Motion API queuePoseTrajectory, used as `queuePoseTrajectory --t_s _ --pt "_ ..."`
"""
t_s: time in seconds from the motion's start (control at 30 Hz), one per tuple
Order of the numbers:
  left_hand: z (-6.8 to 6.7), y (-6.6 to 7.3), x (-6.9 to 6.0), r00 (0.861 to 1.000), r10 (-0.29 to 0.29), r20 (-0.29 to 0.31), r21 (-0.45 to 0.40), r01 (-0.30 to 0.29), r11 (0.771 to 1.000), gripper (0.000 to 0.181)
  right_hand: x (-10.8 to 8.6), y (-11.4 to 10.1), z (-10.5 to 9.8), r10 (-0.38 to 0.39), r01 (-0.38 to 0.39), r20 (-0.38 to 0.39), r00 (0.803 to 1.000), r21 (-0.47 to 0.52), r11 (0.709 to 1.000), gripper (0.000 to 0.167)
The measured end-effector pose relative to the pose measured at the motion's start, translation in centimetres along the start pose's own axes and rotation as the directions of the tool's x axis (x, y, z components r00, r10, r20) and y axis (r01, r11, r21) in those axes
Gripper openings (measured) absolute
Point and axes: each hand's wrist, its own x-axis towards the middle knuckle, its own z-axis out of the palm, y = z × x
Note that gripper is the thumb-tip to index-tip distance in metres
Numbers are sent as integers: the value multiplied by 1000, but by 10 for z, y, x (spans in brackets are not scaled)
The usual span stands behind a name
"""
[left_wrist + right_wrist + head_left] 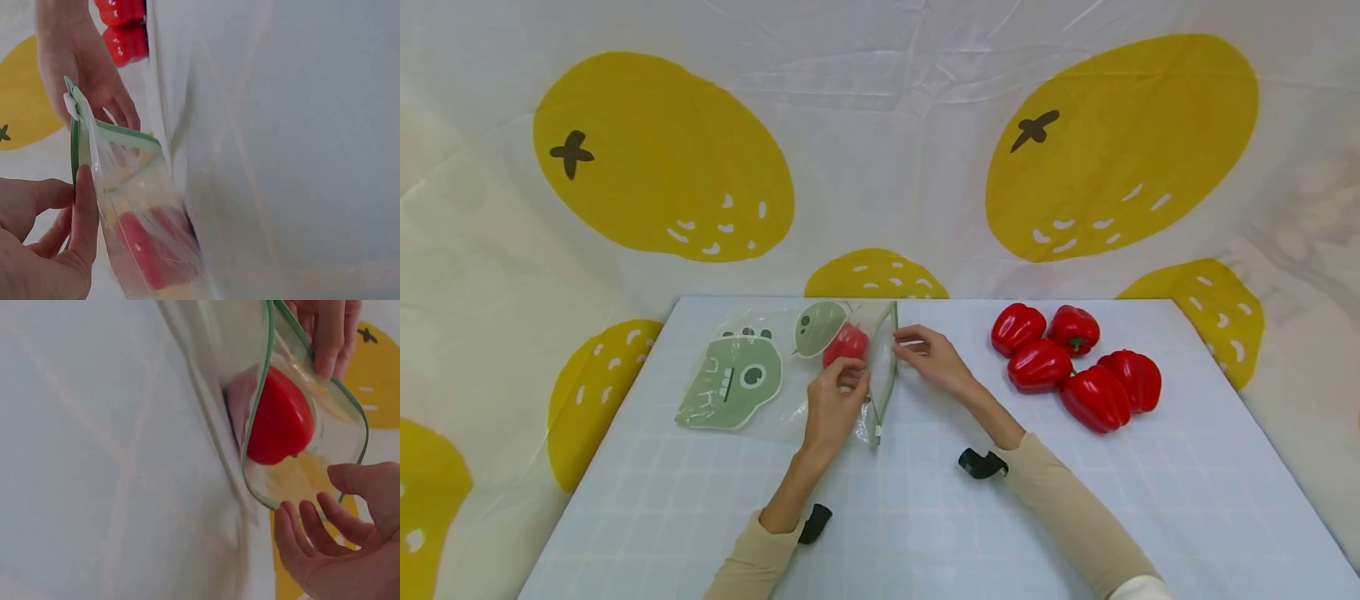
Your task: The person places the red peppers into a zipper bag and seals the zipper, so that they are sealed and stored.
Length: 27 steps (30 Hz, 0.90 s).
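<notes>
A clear zip bag (790, 408) with green cartoon prints and a green-edged mouth lies on the table, mouth to the right. One red bell pepper (281, 419) is inside it, partly seen through the plastic in the head view. My left hand (835, 404) pinches the near side of the mouth's edge between thumb and fingers, beside the white slider (72, 106). At the far side of the mouth is my right hand (934, 360), its loosely bent fingers (306, 531) at the green rim. Its thumb and fingertips stand apart, and the mouth gapes between the two hands.
Several red bell peppers (1039, 365) lie in a group on the table's right side. The pale table (925, 533) ends at the back against a white cloth with yellow fruit prints (662, 158). A black wrist camera (981, 463) sits at the right sleeve.
</notes>
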Motion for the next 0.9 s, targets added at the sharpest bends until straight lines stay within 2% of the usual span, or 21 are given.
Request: queuePoseTrajectory --t_s 0.2,0.4,0.67,0.9 --pt "1 -1 1 1000 -29 -9 -7 29 1000 11 -6 -2 -15 22 -25 -61 998 -42 999 36" --pt "2 -2 2 999 -35 -10 -43 34 998 11 -11 -1 -31 53 -63 -124 991 -81 995 36" --pt "4 -2 3 998 -69 0 -72 69 995 12 -22 -2 -55 3 -37 -227 974 -146 989 38" --pt "6 -2 3 996 -86 3 -65 86 994 12 -41 -3 -74 8 -78 -307 952 -217 973 41"
